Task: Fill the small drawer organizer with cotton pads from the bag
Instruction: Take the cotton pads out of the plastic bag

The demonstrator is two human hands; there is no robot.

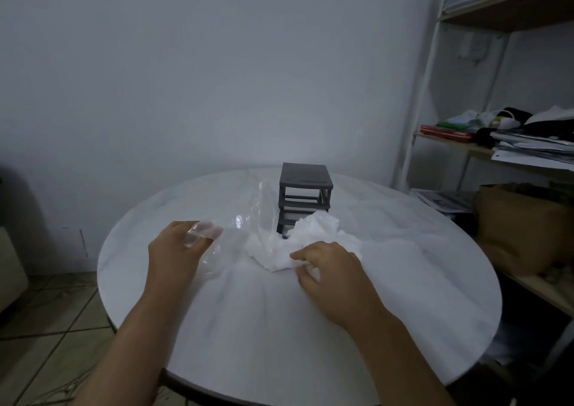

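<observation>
Right hand [329,269] grips cotton pads [298,244] before upright organizer [304,194].

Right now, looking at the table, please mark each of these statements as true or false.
1. The dark drawer organizer stands on the round white table. True.
2. The left hand holds a red book. False: it holds the clear plastic bag.
3. The right hand touches the pile of white cotton pads. True.
4. The cotton pads lie behind the organizer. False: they lie in front of it.
5. The organizer lies on its side. False: it stands upright.
</observation>
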